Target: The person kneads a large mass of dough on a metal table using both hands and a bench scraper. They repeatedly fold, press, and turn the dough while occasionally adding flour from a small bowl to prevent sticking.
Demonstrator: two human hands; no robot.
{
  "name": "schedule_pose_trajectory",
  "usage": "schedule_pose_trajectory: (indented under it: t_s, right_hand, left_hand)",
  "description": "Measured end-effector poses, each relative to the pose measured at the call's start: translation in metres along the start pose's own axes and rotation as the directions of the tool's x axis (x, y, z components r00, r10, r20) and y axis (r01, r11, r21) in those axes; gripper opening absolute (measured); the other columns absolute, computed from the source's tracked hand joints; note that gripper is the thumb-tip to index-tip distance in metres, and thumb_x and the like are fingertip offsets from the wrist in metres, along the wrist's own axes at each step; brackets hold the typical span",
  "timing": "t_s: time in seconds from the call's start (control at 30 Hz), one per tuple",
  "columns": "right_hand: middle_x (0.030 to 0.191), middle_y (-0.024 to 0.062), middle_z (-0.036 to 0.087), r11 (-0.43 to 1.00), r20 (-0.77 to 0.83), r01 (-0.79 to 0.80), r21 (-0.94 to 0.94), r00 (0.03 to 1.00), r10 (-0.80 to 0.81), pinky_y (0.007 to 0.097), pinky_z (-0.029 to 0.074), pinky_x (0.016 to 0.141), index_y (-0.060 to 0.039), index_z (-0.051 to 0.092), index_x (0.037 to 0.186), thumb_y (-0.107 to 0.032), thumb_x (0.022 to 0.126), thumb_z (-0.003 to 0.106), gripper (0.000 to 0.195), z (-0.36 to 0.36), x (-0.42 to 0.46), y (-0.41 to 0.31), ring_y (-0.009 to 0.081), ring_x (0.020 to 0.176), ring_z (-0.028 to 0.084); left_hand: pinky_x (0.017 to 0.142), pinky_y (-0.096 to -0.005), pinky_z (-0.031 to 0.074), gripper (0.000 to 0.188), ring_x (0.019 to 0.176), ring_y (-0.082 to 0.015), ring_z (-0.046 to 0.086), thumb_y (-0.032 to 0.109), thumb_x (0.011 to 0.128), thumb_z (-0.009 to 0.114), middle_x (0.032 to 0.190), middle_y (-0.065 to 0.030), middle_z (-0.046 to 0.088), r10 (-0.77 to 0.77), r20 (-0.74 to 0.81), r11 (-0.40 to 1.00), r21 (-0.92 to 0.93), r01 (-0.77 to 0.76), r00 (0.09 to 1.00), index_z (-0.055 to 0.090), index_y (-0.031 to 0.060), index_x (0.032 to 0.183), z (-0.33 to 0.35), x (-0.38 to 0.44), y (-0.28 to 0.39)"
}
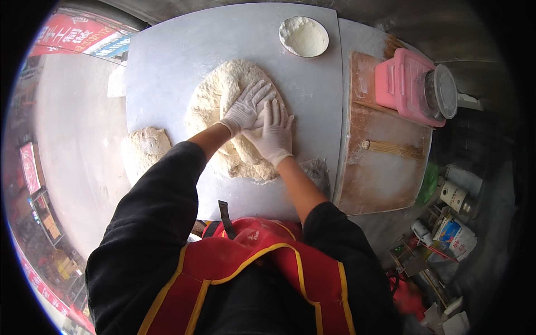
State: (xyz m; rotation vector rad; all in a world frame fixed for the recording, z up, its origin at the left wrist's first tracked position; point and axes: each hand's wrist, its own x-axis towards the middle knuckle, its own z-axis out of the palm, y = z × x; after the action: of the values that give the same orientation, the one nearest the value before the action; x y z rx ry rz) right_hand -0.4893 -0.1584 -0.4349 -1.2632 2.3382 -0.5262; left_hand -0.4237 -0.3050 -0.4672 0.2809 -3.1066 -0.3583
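A large mass of floury dough (pixel 209 96) lies on the metal tabletop (pixel 167 54), with a thick fold running along its middle. My left hand (pixel 247 106), in a thin whitish glove, presses flat on its right part, fingers spread. Just right of it and closer to me, my right hand (pixel 272 134), gloved alike, also rests on the dough, its fingers pointing away from me. The two hands touch or overlap near the thumbs. Neither hand grasps anything; the palms are hidden. A smaller dough piece (pixel 146 146) sits at the table's left edge, beside my left sleeve.
A bowl of flour (pixel 305 37) stands at the far right of the metal top. Farther right, a wooden board (pixel 377 180) holds a pink plastic box (pixel 402 83), a thin rolling pin (pixel 389 112) and a bundle of thin sticks (pixel 391 148). A plastic sheet (pixel 314 172) lies near my right forearm.
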Motion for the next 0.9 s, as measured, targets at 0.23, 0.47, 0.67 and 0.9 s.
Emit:
schedule_pose_trajectory:
  t_s: [0.23, 0.47, 0.67, 0.9]
  right_hand:
    - [0.159, 0.0212, 0.026, 0.946, -0.111, 0.164, 0.281, 0.984, -0.138, 0.0599, 0.011, 0.119, -0.0002, 0.025, 0.153, -0.063, 0.094, 0.047, 0.089, -0.033, 0.095, -0.035, 0.0392, 0.149, 0.019]
    - [0.163, 0.0183, 0.016, 0.953, 0.116, 0.279, -0.118, 0.957, -0.266, 0.0565, -0.004, 0.120, -0.0024, 0.021, 0.155, -0.065, 0.093, 0.042, 0.091, 0.033, 0.087, -0.047, 0.0329, 0.153, 0.002]
    - [0.159, 0.0232, 0.023, 0.919, 0.076, 0.239, 0.313, 0.958, -0.275, 0.0516, 0.009, 0.121, -0.0010, 0.028, 0.152, -0.063, 0.097, 0.040, 0.084, -0.014, 0.171, 0.008, 0.0394, 0.150, 0.012]
    - [0.159, 0.0195, 0.027, 0.974, 0.415, 0.080, 0.213, 0.895, -0.165, 0.0425, 0.014, 0.121, -0.0041, 0.034, 0.152, -0.064, 0.097, 0.037, 0.081, 0.003, 0.178, -0.045, 0.0322, 0.149, 0.021]
  left_hand:
    - [0.124, -0.0422, 0.015, 0.069, 0.151, -0.0302, 0.019, 0.035, 0.092, 0.052, 0.158, -0.0143, 0.032, -0.241, -0.063, 0.970, 0.010, 0.242, 0.968, 0.034, 0.0069, 0.152, -0.072, 0.002, -0.042]
    - [0.124, -0.0431, 0.012, 0.068, 0.151, -0.0291, 0.020, 0.038, 0.094, 0.051, 0.161, -0.0120, 0.027, -0.327, 0.115, 0.925, -0.163, 0.342, 0.938, 0.034, 0.0084, 0.153, -0.043, -0.058, -0.054]
    - [0.122, -0.0475, 0.018, 0.053, 0.149, -0.0297, 0.024, 0.042, 0.101, 0.049, 0.153, -0.0098, 0.044, -0.712, -0.332, 0.699, -0.418, 0.580, 0.619, 0.049, 0.0131, 0.145, -0.048, -0.104, -0.168]
    - [0.123, -0.0437, -0.007, 0.075, 0.153, -0.0289, -0.008, 0.057, 0.100, 0.036, 0.166, -0.0127, 0.002, -0.678, 0.091, 0.608, -0.487, 0.627, 0.729, 0.012, 0.0182, 0.159, 0.010, -0.099, -0.110]
